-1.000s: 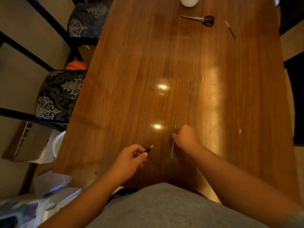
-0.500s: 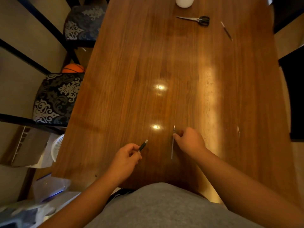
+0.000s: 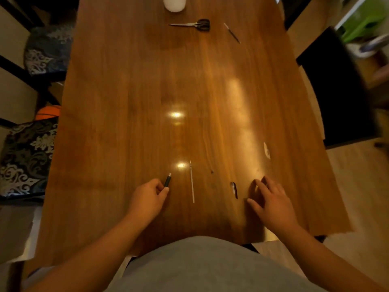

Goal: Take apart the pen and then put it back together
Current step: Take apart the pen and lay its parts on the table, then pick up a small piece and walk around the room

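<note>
My left hand [image 3: 148, 197] grips a short dark pen section with a silver tip [image 3: 167, 180], pointing away from me over the wooden table [image 3: 126, 102]. The thin pale ink refill [image 3: 192, 182] lies free on the table just right of it. A small dark bit, perhaps the spring [image 3: 212, 171], rests further right. A dark pen piece with a clip [image 3: 234, 190] lies near my right hand [image 3: 271, 203], which hovers over the table with fingers spread and holds nothing.
At the far end lie scissors [image 3: 194, 24], another pen [image 3: 232, 33] and a white container [image 3: 174, 3]. A pale scrap [image 3: 267, 150] sits at the right. Patterned chairs [image 3: 25, 157] stand on the left, a dark chair [image 3: 336, 91] on the right.
My right hand let go of the refill and moved right, past the clip piece, fingers now spread. The refill stays on the table. My left hand keeps its pen section.
</note>
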`<action>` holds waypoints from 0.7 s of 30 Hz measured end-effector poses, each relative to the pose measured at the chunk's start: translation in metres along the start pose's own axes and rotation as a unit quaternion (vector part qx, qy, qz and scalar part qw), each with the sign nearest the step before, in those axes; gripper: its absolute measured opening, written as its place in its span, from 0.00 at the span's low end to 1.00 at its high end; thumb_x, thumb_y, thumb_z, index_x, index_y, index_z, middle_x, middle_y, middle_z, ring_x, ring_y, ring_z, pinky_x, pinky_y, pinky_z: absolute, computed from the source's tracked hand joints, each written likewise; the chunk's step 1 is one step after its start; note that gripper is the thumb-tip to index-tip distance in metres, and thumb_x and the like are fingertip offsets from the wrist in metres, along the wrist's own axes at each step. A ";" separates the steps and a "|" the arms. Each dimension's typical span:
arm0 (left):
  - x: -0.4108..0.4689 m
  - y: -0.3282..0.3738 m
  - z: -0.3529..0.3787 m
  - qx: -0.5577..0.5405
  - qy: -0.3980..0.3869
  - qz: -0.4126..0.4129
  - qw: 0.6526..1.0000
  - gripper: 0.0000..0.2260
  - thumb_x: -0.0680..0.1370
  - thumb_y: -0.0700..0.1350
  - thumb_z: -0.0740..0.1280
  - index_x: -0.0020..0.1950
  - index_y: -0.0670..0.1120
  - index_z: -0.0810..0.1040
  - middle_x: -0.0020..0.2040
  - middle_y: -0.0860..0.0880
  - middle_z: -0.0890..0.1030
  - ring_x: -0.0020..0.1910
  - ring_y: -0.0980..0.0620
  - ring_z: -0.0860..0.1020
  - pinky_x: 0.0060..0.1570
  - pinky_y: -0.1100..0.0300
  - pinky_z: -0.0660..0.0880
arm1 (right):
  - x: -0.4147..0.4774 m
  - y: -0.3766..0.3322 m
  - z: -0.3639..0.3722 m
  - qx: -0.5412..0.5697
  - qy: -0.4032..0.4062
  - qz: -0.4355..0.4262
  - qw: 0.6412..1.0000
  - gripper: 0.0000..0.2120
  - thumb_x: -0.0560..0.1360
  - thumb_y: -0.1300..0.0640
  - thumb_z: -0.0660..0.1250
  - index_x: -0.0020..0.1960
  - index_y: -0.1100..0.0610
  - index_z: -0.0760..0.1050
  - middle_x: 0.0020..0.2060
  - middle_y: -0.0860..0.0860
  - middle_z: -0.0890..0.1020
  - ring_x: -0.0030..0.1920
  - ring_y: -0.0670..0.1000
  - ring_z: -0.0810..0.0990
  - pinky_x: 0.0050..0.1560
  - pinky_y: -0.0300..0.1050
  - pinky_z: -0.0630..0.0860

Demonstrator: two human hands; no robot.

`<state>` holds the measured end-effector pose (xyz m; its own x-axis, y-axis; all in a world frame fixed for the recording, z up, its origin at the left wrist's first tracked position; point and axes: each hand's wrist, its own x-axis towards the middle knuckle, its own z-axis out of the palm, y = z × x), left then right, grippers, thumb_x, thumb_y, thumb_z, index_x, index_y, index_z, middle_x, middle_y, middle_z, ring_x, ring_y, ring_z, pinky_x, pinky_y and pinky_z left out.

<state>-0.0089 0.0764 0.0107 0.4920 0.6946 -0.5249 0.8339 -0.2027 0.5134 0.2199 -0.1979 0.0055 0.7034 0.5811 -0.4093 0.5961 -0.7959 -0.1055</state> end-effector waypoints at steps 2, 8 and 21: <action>0.007 0.003 0.003 0.031 0.009 0.009 0.999 0.10 0.76 0.52 0.68 0.36 0.54 0.72 0.30 0.50 0.79 0.27 0.51 0.78 0.27 0.53 0.76 | -0.005 0.007 0.008 -0.017 -0.007 0.003 1.000 0.35 0.74 0.32 0.56 0.77 0.44 0.54 0.78 0.50 0.54 0.77 0.55 0.54 0.73 0.53 0.60; 0.024 0.017 0.013 0.073 0.010 0.015 0.997 0.10 0.76 0.52 0.68 0.37 0.52 0.72 0.32 0.51 0.78 0.32 0.52 0.77 0.29 0.57 0.73 | -0.009 0.009 0.022 -0.026 -0.001 0.005 1.000 0.37 0.75 0.31 0.51 0.78 0.45 0.47 0.79 0.52 0.49 0.78 0.54 0.47 0.75 0.53 0.52; 0.033 0.016 0.020 0.074 0.006 0.020 0.997 0.13 0.75 0.54 0.69 0.35 0.54 0.68 0.31 0.52 0.77 0.28 0.54 0.76 0.24 0.62 0.66 | -0.009 0.007 0.022 -0.023 -0.005 0.018 1.000 0.37 0.74 0.31 0.53 0.78 0.45 0.49 0.79 0.52 0.51 0.78 0.55 0.49 0.74 0.54 0.54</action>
<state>0.0255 0.0825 -0.0125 0.5236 0.6915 -0.4976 0.8417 -0.3296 0.4276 0.2091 -0.2124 -0.0116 0.7208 0.5510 -0.4205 0.5886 -0.8070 -0.0486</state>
